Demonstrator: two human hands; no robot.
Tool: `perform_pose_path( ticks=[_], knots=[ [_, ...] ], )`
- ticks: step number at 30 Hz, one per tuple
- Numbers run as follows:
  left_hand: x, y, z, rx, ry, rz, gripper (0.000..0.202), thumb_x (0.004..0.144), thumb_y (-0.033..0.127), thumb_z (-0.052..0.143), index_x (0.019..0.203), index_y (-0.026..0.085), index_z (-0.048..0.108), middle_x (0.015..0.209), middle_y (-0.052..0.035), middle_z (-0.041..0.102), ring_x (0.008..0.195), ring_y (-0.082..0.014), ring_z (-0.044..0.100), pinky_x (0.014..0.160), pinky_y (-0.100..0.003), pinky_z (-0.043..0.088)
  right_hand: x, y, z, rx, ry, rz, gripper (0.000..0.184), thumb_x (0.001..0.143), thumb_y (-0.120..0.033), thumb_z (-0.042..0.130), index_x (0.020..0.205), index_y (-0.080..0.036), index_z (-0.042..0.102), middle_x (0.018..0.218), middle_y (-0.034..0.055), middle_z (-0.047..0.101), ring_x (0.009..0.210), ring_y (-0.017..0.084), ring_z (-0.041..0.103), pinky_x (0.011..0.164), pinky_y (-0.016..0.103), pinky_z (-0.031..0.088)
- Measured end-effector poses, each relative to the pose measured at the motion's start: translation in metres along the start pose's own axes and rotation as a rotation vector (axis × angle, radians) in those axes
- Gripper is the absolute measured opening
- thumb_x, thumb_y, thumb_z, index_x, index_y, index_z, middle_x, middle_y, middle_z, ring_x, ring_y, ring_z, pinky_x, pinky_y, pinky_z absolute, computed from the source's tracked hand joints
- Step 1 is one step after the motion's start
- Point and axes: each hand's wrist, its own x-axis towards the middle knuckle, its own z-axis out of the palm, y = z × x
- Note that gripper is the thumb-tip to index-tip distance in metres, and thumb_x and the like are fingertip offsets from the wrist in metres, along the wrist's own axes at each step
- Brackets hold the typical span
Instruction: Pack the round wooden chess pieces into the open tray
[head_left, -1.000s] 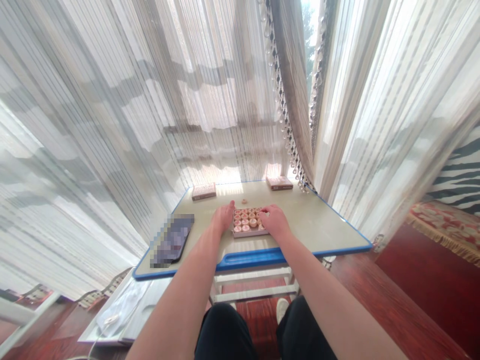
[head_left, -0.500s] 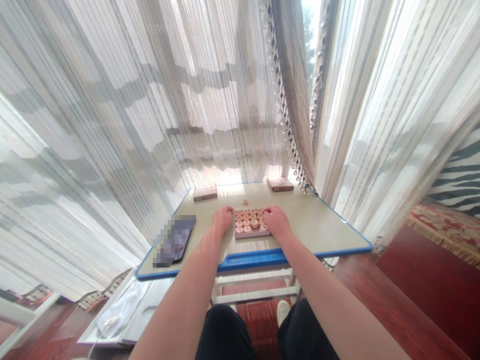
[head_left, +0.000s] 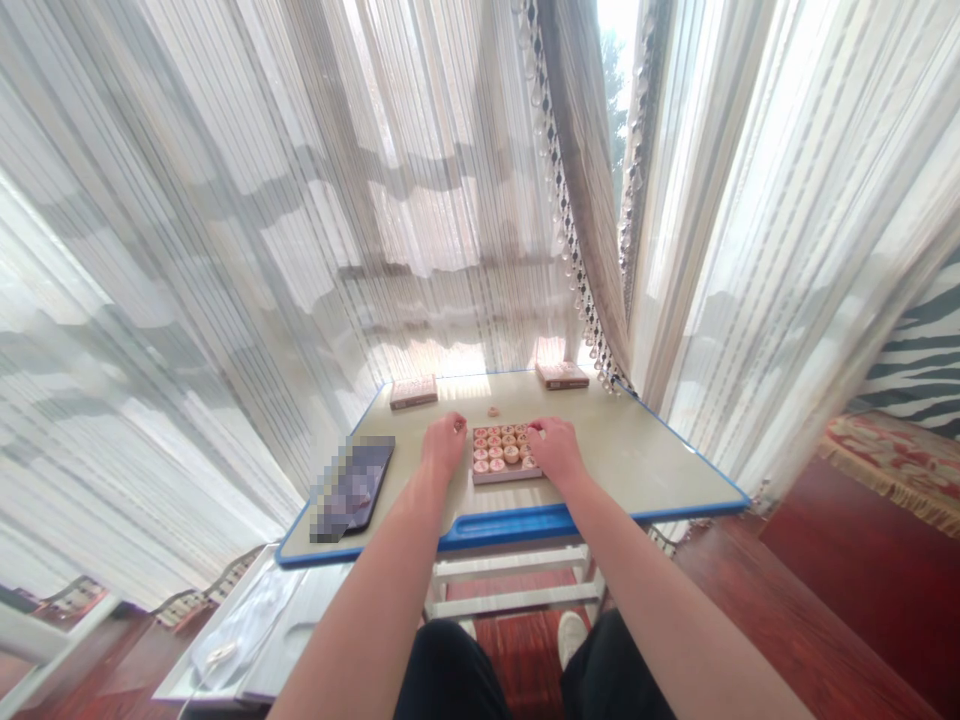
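A shallow open box (head_left: 507,477) of round wooden Chinese chess pieces (head_left: 496,465) lies on the table in front of me. The pieces sit in rows, with red characters on many tops; one piece (head_left: 511,455) stands higher than its neighbours. Just left of the box, and apart from it, my left hand (head_left: 445,442) is closed with curled fingers; what is in them is too small to name. My right hand (head_left: 556,448) reaches over the box's right edge, fingertips pinched at the end pieces, and hides what they grip. One loose piece (head_left: 493,411) lies beyond the box.
The pale table (head_left: 637,455) has a blue rim and a blue front tray (head_left: 514,524). Two flat boxes, one at the back left (head_left: 413,392) and one at the back right (head_left: 562,376), lie near the curtain (head_left: 450,200). A partly blurred tablet-like device (head_left: 367,490) lies at left.
My left hand has drawn slightly away from the box's left edge, its fingers more curled. My right hand stays at the right edge. The whole view has shifted slightly.
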Motion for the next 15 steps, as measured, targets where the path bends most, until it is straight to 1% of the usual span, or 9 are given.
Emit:
perform_pose_path(
  ticks=[2, 3, 5, 7, 10, 13, 15],
  knots=[
    [-0.004, 0.007, -0.002, -0.149, 0.054, 0.114, 0.022, 0.078, 0.023, 0.051, 0.097, 0.019, 0.061, 0.098, -0.0078, 0.067, 0.093, -0.0203, 0.061, 0.086, -0.033, 0.046, -0.002, -0.003, -0.002, 0.037, 0.017, -0.035, 0.021, 0.079, -0.022, 0.048, 0.084, -0.014, 0.067, 0.089, 0.0086, 0.066, 0.093, 0.02, 0.053, 0.09, 0.032, 0.035],
    [-0.006, 0.011, -0.003, -0.241, 0.058, 0.169, 0.025, 0.077, 0.023, 0.052, 0.101, 0.02, 0.059, 0.101, -0.0066, 0.067, 0.092, -0.0183, 0.062, 0.086, -0.031, 0.047, -0.004, -0.004, -0.003, 0.055, 0.022, -0.068, 0.02, 0.078, -0.022, 0.05, 0.085, -0.014, 0.067, 0.089, 0.0082, 0.065, 0.093, 0.02, 0.053, 0.089, 0.031, 0.036],
    [-0.011, 0.018, -0.003, -0.411, 0.02, 0.233, 0.035, 0.076, 0.024, 0.056, 0.111, 0.021, 0.054, 0.108, -0.0058, 0.065, 0.09, -0.0155, 0.062, 0.085, -0.031, 0.049, -0.007, -0.008, -0.005, 0.083, 0.027, -0.156, 0.019, 0.076, -0.023, 0.054, 0.088, -0.015, 0.067, 0.089, 0.0071, 0.065, 0.091, 0.02, 0.052, 0.089, 0.031, 0.037],
    [-0.014, 0.023, -0.001, -0.519, -0.053, 0.265, 0.043, 0.074, 0.023, 0.059, 0.116, 0.021, 0.049, 0.11, -0.0066, 0.064, 0.089, -0.0152, 0.063, 0.085, -0.031, 0.05, -0.009, -0.012, -0.008, 0.102, 0.03, -0.247, 0.022, 0.075, -0.023, 0.057, 0.093, -0.016, 0.067, 0.09, 0.0063, 0.064, 0.09, 0.02, 0.051, 0.089, 0.031, 0.039],
    [-0.014, 0.024, 0.005, -0.594, -0.144, 0.289, 0.048, 0.072, 0.022, 0.062, 0.118, 0.021, 0.048, 0.113, -0.0085, 0.063, 0.093, -0.0169, 0.063, 0.086, -0.034, 0.051, -0.01, -0.015, -0.01, 0.119, 0.046, -0.344, 0.026, 0.076, -0.022, 0.057, 0.1, -0.017, 0.066, 0.093, 0.0063, 0.064, 0.09, 0.02, 0.051, 0.089, 0.031, 0.04],
    [-0.013, 0.023, 0.01, -0.679, -0.186, 0.278, 0.048, 0.07, 0.02, 0.064, 0.116, 0.02, 0.05, 0.113, -0.0095, 0.063, 0.096, -0.018, 0.063, 0.088, -0.037, 0.05, -0.01, -0.015, -0.009, 0.124, 0.044, -0.38, 0.024, 0.078, -0.022, 0.056, 0.099, -0.018, 0.067, 0.092, 0.0065, 0.065, 0.089, 0.021, 0.052, 0.088, 0.033, 0.042],
    [-0.014, 0.023, 0.011, -0.738, -0.205, 0.26, 0.043, 0.068, 0.021, 0.066, 0.11, 0.018, 0.054, 0.108, -0.0097, 0.065, 0.096, -0.0186, 0.063, 0.09, -0.038, 0.05, -0.009, -0.013, -0.007, 0.14, 0.023, -0.387, 0.022, 0.078, -0.022, 0.056, 0.097, -0.019, 0.068, 0.09, 0.0065, 0.066, 0.088, 0.021, 0.054, 0.086, 0.034, 0.043]
  ],
)
